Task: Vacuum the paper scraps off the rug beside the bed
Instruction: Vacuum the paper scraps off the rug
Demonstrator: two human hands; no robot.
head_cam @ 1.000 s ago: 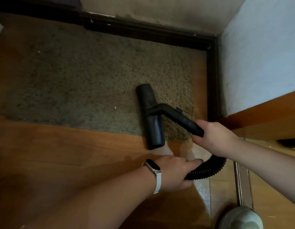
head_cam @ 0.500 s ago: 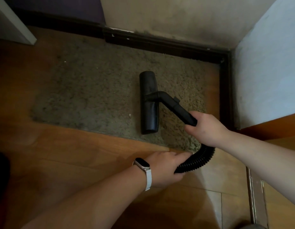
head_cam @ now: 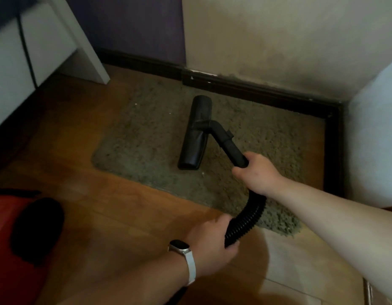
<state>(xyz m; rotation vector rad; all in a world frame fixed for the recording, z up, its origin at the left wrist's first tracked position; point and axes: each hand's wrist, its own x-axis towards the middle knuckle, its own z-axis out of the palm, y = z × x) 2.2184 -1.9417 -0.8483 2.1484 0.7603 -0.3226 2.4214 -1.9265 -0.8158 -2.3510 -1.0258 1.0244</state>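
Note:
A shaggy grey-brown rug [head_cam: 146,148] lies on the wooden floor against the dark skirting board. The black vacuum floor head [head_cam: 195,133] rests flat on the rug's middle. My right hand [head_cam: 257,172] grips the rigid black tube just behind the head. My left hand [head_cam: 212,245], with a watch on its wrist, holds the ribbed black hose [head_cam: 247,219] lower down, over the rug's near edge. A few tiny white paper scraps [head_cam: 135,104] dot the rug's far left part; another speck [head_cam: 202,173] lies near the head's near end.
A red vacuum body [head_cam: 17,238] with a black part sits at the lower left. White furniture [head_cam: 47,45] stands at the upper left. Dark skirting [head_cam: 256,93] and a pale wall [head_cam: 370,139] close off the back and right. Wooden floor [head_cam: 102,205] stretches to the left.
The floor head has slid farther onto the rug, away from its near edge. The view has tilted up and left, bringing the white furniture and red vacuum body into sight. Both hands keep their hold.

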